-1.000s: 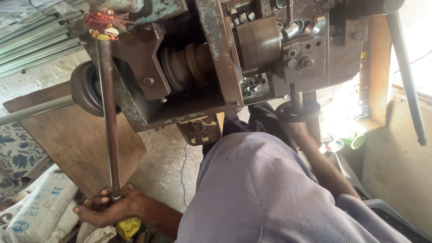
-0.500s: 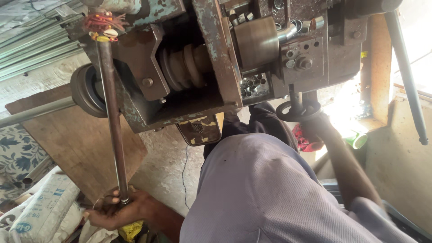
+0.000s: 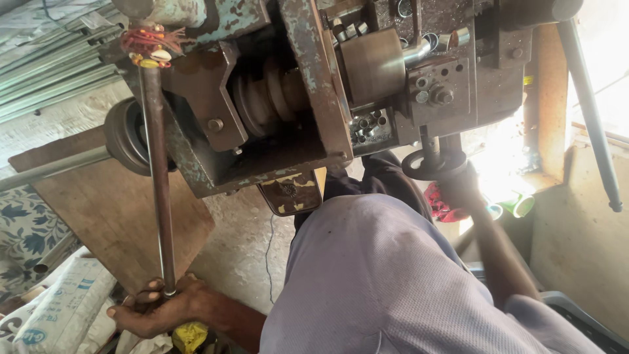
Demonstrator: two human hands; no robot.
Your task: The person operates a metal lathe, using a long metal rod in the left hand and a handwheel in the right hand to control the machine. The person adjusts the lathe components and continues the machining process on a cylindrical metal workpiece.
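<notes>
My left hand [image 3: 160,308] clenches the low end of the long steel rod [image 3: 156,177], which runs straight up to the machine [image 3: 288,98]; my right hand [image 3: 458,180] grips its hand wheel [image 3: 429,164].

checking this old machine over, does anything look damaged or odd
The machine is worn: its blue paint is flaking and rust shows on the frame. Red thread with shells is tied at the top of the long rod, odd on shop gear. The left hand grips the rod's lower end; the right hand is at a small handwheel.
</notes>
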